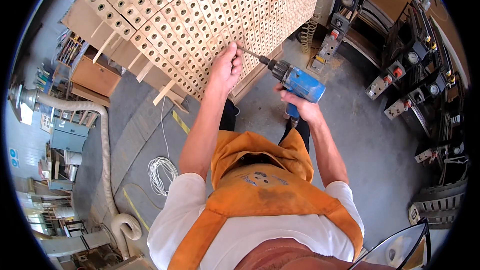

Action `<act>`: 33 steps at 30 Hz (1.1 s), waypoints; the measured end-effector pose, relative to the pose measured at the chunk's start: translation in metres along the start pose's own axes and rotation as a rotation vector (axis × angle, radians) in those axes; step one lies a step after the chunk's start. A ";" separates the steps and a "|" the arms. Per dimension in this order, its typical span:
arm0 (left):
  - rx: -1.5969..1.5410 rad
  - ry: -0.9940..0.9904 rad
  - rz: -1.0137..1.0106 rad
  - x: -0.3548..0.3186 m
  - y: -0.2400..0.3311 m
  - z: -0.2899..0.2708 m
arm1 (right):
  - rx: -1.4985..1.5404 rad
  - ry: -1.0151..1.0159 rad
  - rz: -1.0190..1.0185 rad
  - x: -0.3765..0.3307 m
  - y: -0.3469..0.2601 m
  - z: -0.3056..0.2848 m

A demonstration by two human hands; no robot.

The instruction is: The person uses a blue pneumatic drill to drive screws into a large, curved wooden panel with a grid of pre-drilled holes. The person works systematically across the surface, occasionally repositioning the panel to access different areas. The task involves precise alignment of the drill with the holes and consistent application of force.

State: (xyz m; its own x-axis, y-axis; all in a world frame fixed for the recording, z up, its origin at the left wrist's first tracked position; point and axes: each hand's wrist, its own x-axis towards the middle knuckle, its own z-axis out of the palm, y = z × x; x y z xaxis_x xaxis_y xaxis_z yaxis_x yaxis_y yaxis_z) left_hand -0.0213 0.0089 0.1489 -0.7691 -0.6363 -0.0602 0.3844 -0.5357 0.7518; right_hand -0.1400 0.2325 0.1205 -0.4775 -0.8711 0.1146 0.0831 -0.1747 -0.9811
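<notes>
A blue drill (304, 84) with a dark chuck is gripped in my right hand (306, 109), and a fitting shows below its handle. Its long, thin bit (251, 53) points left toward a tall stack of pale wooden blocks (185, 25). Each block face has a round hole lined with a metal ring. Close to the bit's tip, at the lower part of the stack, my left hand (227, 68) has its fingers pinched together. Whatever lies between those fingertips is too small or hidden to make out.
Thin wooden strips (164, 91) jut from the stack's left side. On the floor lie a coil of white cable (161, 174) and a beige flexible hose (105, 142). Dark machines with round gauges (413, 58) stand at the right. A yellow coiled air line (307, 37) hangs behind.
</notes>
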 end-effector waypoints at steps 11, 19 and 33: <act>-0.084 -0.060 -0.105 -0.008 -0.014 -0.011 | -0.100 0.017 -0.065 0.039 0.000 0.022; 0.004 0.009 -0.303 -0.050 -0.054 -0.037 | -0.091 0.016 -0.161 0.037 -0.014 0.029; -0.061 -0.093 0.026 -0.040 0.002 -0.011 | 0.182 -0.118 0.068 -0.012 -0.007 -0.006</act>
State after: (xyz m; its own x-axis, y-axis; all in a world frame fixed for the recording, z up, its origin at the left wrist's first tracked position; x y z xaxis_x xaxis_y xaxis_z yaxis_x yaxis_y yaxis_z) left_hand 0.0156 0.0268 0.1457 -0.8012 -0.5980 0.0218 0.4331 -0.5544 0.7107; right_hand -0.1402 0.2465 0.1246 -0.3602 -0.9297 0.0772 0.2735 -0.1843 -0.9440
